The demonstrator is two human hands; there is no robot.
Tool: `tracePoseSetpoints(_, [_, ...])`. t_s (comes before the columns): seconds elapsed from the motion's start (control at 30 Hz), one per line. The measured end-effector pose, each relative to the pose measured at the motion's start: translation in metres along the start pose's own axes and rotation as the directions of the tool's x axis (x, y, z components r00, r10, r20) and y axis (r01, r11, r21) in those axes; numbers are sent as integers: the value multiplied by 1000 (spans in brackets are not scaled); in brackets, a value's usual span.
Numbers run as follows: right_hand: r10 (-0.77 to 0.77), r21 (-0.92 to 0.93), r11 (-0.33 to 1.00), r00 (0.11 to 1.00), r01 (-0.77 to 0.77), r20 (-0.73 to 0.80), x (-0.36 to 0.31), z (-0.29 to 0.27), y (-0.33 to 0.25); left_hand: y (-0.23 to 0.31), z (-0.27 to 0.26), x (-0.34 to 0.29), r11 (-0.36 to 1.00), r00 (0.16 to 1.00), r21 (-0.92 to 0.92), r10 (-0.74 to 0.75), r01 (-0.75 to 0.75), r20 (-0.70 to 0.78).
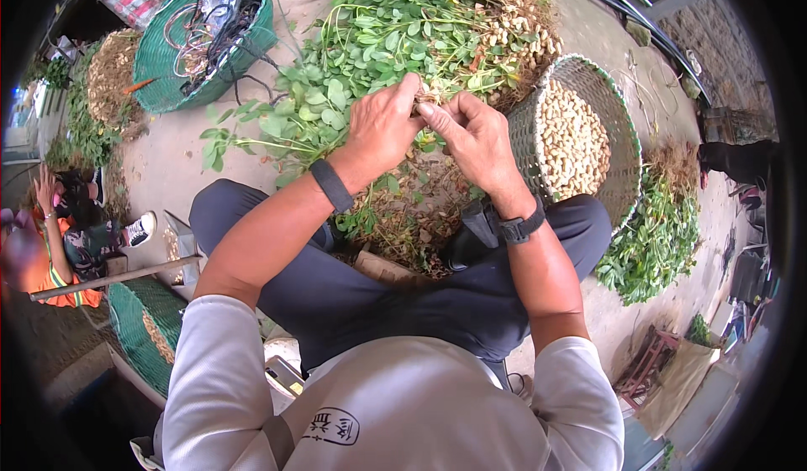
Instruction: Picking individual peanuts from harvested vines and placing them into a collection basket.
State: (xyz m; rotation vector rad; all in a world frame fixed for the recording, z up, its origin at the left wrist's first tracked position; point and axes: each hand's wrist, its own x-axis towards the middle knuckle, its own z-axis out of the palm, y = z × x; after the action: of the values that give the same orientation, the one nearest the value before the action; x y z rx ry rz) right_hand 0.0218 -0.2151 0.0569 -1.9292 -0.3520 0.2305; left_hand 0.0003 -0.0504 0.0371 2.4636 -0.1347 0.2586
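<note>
My left hand (380,126) and my right hand (481,142) meet in front of me, fingertips pinched together. Between them is a small pale brown root end of a peanut plant (427,99); the fingers partly cover it, and any pods on it are hard to make out. Just beyond lies a big heap of uprooted peanut plants (361,51), green leaves to the left and roots with pods to the right. By my right hand a woven basket (624,147) leans, with many picked peanuts (572,139) inside.
Loose leaves and soil (412,215) cover the floor between my legs. A green basket (164,93) of cables and bags stands far left. More peanut plants (651,240) lie at right. At left sit another person (63,252) and a second green basket (134,324).
</note>
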Motion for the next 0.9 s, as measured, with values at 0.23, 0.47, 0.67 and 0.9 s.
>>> tracePoseSetpoints(0.23, [193,455,865,977,-213,89,11,5,14,-10,-4,3,978,1000,-208,-24,24,4])
tracePoseSetpoints(0.47, [153,499,840,975,-213,158,11,-10,17,-25,-5,4,714,929,-647,-12,267,370])
tracePoseSetpoints(0.67, [152,488,851,980,-194,124,8,-16,21,-21,-5,3,262,902,-883,88,388,423])
tracePoseSetpoints(0.9, [-59,0,998,993,60,105,0,-8,20,-25,6,7,553,919,-755,-53,353,391])
